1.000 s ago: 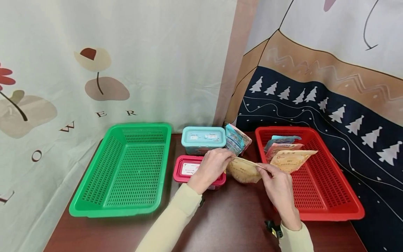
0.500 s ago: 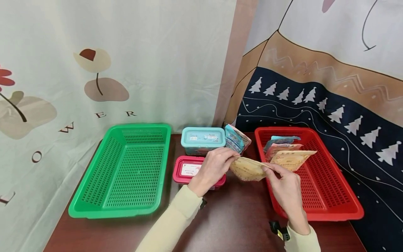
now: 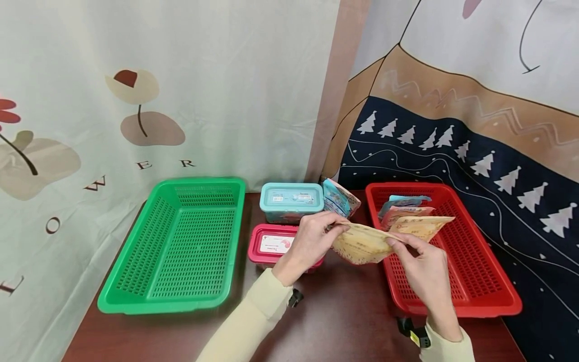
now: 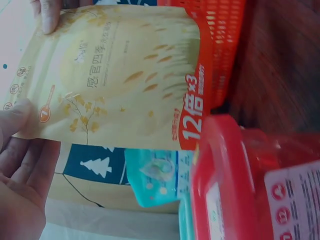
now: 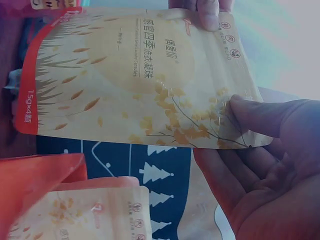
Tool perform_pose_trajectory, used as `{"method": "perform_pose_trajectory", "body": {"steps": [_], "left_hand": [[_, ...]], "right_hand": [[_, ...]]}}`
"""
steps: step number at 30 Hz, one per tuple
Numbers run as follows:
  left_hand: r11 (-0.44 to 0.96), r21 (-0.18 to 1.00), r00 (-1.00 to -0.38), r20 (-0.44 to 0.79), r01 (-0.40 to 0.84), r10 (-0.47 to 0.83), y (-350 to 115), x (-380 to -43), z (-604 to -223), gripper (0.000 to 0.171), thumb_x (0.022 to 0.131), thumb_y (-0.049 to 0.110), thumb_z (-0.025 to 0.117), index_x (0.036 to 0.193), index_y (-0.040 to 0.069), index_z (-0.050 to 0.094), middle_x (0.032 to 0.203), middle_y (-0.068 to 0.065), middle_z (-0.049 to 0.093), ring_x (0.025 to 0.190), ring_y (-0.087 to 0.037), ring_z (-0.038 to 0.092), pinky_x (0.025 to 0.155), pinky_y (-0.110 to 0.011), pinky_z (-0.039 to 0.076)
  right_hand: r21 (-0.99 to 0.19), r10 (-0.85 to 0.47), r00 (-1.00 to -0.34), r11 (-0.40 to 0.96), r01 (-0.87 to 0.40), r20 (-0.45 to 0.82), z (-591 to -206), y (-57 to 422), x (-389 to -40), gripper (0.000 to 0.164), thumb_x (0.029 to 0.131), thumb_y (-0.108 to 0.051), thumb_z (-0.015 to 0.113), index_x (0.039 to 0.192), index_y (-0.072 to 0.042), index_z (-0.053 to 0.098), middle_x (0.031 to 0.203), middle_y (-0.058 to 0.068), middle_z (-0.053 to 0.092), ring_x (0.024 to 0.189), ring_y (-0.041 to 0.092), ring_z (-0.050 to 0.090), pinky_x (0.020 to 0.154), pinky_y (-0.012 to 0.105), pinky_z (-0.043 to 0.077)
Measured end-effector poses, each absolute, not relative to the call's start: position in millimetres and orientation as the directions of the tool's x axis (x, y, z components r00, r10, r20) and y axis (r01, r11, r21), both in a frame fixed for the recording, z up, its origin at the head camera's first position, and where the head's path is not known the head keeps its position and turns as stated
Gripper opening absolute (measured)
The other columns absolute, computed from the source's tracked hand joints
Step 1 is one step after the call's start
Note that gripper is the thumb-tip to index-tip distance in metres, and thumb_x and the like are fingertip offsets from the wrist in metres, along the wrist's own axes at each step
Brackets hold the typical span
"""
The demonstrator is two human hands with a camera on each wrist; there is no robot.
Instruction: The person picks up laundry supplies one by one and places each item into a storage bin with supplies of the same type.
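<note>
A yellow laundry capsule pouch (image 3: 362, 245) hangs above the table between both hands. My left hand (image 3: 311, 244) pinches one end of its top edge, thumb on the face. The other end is pinched by my right hand (image 3: 426, 269), beside the red basket. Leaf and grass prints show on the pouch (image 4: 125, 75) in the left wrist view. In the right wrist view the pouch (image 5: 120, 75) reads "Laundry Capsules" in small print. Beneath my left forearm and hand, a pinkish-red lidded tub (image 3: 274, 244) is partly covered.
A red basket (image 3: 475, 307) on the right holds upright blue, pink and yellow pouches (image 3: 418, 229). On the left stands a green basket (image 3: 167, 305). A light blue lidded tub (image 3: 292, 197) and a blue-and-pink pouch (image 3: 336, 198) stand at the back by the curtain.
The pouch has moved right and now shows more of its face. Both hands keep hold of it; my right hand has shifted further right, over the red basket's near-left side.
</note>
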State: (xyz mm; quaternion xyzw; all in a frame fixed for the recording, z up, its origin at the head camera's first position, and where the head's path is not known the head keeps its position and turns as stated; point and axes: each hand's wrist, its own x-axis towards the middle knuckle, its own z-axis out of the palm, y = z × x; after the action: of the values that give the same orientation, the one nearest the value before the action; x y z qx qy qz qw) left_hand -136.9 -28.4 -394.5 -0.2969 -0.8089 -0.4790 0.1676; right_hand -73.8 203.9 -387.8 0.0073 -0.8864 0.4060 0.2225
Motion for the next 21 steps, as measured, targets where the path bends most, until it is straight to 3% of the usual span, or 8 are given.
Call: {"method": "perform_pose_trajectory", "body": {"steps": [5,12,21], "left_hand": [[0.316,0.709,-0.775,0.562,0.631,0.287,-24.5,-132.6,-387.6,0.009,0.092,0.011,0.08,0.101,0.009,0.082,0.097,-0.001,0.078,0.09,-0.009,0.071,0.078,-0.022,0.058],[0.268,0.71,-0.759,0.6,0.651,0.252,-13.8,-126.5,-376.5,0.01,0.091,0.01,0.081,0.101,0.008,0.083,0.097,-0.002,0.079,0.089,-0.01,0.072,0.076,-0.022,0.059],[0.232,0.728,-0.763,0.597,0.645,0.248,8.6,-118.8,-367.6,0.012,0.092,0.011,0.08,0.103,0.007,0.082,0.099,-0.004,0.079,0.09,-0.007,0.071,0.077,-0.015,0.055]], "right_hand": [[-0.747,0.196,-0.898,0.637,-0.188,0.393,-380.9,206.5,-71.8,0.013,0.092,-0.011,0.08,0.104,-0.006,0.082,0.096,0.006,0.078,0.079,-0.01,0.062,0.065,0.009,0.047],[-0.771,0.229,-0.891,0.61,-0.182,0.392,-369.4,217.0,-71.3,0.014,0.091,-0.009,0.08,0.105,-0.007,0.082,0.087,-0.028,0.068,0.074,-0.004,0.063,0.062,0.01,0.047],[-0.774,0.244,-0.889,0.609,-0.171,0.389,-353.9,240.1,-71.8,0.014,0.091,-0.006,0.08,0.105,-0.004,0.08,0.086,-0.025,0.069,0.076,-0.002,0.061,0.064,0.009,0.047]]}}
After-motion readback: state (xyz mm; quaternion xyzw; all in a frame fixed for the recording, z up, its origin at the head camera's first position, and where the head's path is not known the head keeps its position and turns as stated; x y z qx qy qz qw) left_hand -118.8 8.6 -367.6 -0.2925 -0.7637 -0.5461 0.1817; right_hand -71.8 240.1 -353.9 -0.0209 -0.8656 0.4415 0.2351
